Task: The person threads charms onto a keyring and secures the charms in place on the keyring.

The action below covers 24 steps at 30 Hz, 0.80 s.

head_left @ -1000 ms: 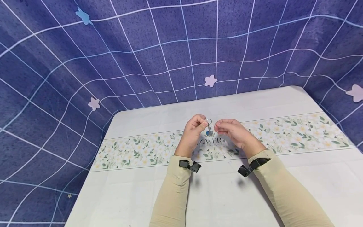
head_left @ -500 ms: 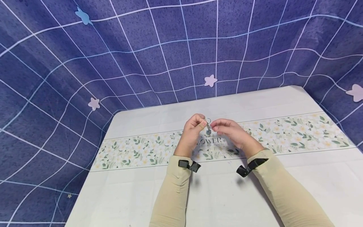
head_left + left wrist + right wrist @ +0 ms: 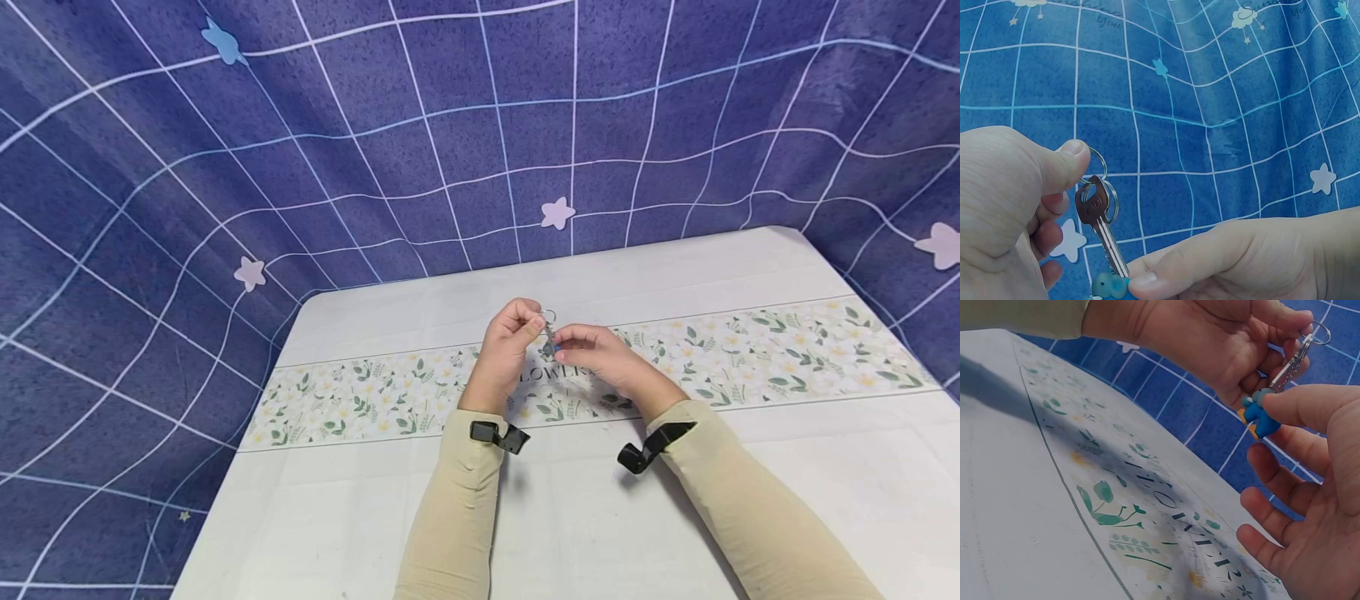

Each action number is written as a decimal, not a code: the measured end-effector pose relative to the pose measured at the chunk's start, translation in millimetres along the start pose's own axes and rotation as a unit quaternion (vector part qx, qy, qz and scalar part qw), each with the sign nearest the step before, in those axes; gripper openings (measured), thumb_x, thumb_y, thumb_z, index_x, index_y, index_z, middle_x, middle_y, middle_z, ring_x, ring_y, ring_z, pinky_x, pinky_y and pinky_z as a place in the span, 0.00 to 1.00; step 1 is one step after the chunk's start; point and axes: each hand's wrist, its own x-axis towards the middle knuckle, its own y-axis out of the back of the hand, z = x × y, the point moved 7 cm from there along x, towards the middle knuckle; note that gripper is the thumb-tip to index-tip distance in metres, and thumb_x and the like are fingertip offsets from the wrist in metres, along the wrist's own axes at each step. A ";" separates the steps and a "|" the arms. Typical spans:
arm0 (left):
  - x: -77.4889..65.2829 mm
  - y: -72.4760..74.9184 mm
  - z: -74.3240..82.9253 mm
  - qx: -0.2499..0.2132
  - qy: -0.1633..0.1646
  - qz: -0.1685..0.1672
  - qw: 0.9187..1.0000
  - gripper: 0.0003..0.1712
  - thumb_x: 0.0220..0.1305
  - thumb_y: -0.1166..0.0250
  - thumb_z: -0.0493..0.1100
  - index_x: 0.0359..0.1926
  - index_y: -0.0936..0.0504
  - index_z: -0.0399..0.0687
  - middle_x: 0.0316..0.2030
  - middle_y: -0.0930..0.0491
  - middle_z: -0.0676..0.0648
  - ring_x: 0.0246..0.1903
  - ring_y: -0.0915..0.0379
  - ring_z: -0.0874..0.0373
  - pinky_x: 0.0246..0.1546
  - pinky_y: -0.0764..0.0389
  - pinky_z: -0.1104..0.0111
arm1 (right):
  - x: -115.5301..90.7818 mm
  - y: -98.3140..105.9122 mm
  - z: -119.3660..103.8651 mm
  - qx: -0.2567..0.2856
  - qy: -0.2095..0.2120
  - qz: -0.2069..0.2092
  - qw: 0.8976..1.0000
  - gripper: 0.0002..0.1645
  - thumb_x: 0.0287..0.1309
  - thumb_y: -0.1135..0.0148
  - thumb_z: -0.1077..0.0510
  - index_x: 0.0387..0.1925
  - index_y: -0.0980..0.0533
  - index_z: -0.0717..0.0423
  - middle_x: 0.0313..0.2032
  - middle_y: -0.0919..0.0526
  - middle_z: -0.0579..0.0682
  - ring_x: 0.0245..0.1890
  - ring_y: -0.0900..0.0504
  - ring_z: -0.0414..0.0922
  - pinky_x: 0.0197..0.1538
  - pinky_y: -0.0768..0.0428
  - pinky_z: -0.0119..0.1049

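My left hand (image 3: 506,350) pinches a metal split ring (image 3: 1104,164) between thumb and forefinger. From that ring hangs a key (image 3: 1093,205) with a dark brownish head and a silver toothed blade. A small blue figure charm (image 3: 1264,422) with yellow feet and a grey-blue head hangs beside the blade on a short chain. My right hand (image 3: 603,358) pinches this charm between thumb and index finger, near the key's tip. In the right wrist view its other fingers are loosely spread below. Both hands are above the table, and the right thumb hides part of the charm.
A white table (image 3: 360,517) with a floral printed band (image 3: 360,396) and lettering lies below the hands. Behind and to the sides hangs a blue curtain (image 3: 420,167) with grid lines and stars. A black strap (image 3: 663,442) sits on each sleeve.
My right hand has moved left to the hanging charm and now pinches it. The charm was loose under the ring a second ago. My left hand keeps its grip almost in place.
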 end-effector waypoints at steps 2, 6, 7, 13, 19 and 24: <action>1.0 0.5 0.1 -0.002 -0.002 0.000 1.000 0.23 0.68 0.46 0.24 0.25 0.28 0.58 0.39 0.30 0.54 0.40 0.34 0.63 0.46 0.32 0.71 | 0.7 0.8 -0.2 -0.008 0.000 0.006 1.000 0.22 0.64 0.36 0.61 0.55 0.26 0.72 0.50 0.18 0.58 0.50 0.22 0.44 0.59 0.25 0.43; 2.3 2.0 0.0 0.001 -0.003 0.004 1.000 0.23 0.68 0.45 0.25 0.25 0.27 0.59 0.39 0.30 0.55 0.41 0.33 0.63 0.47 0.32 0.71 | 2.6 3.1 1.1 -0.018 -0.006 0.017 1.000 0.23 0.64 0.36 0.60 0.55 0.25 0.72 0.51 0.18 0.59 0.51 0.22 0.44 0.60 0.26 0.45; 2.7 2.5 -0.1 0.001 -0.003 0.006 1.000 0.23 0.68 0.45 0.25 0.25 0.27 0.59 0.40 0.30 0.55 0.41 0.33 0.63 0.48 0.32 0.71 | 3.1 3.6 1.1 -0.019 -0.006 0.018 1.000 0.23 0.64 0.36 0.60 0.55 0.25 0.72 0.52 0.18 0.60 0.51 0.22 0.44 0.61 0.26 0.46; 4.5 7.9 -0.1 0.004 -0.005 0.022 1.000 0.22 0.69 0.45 0.25 0.26 0.26 0.58 0.38 0.30 0.55 0.42 0.33 0.62 0.49 0.33 0.69 | 4.0 7.9 -1.8 -0.030 -0.004 0.026 0.999 0.21 0.64 0.39 0.60 0.54 0.24 0.71 0.50 0.18 0.59 0.49 0.21 0.43 0.60 0.26 0.46; 4.1 14.2 -2.3 0.009 0.006 0.037 0.999 0.21 0.70 0.45 0.26 0.26 0.26 0.56 0.37 0.29 0.56 0.40 0.34 0.62 0.49 0.33 0.67 | 1.4 18.8 -5.7 -0.021 -0.009 0.047 0.999 0.21 0.64 0.41 0.60 0.53 0.25 0.73 0.42 0.17 0.47 0.46 0.22 0.41 0.59 0.29 0.43; 4.0 16.3 -6.6 0.014 0.028 0.049 0.998 0.20 0.70 0.44 0.27 0.26 0.27 0.54 0.36 0.29 0.55 0.40 0.34 0.61 0.50 0.34 0.67 | 2.0 26.7 -6.7 -0.027 -0.014 0.049 0.998 0.19 0.64 0.43 0.59 0.50 0.24 0.71 0.39 0.19 0.44 0.47 0.25 0.45 0.62 0.33 0.47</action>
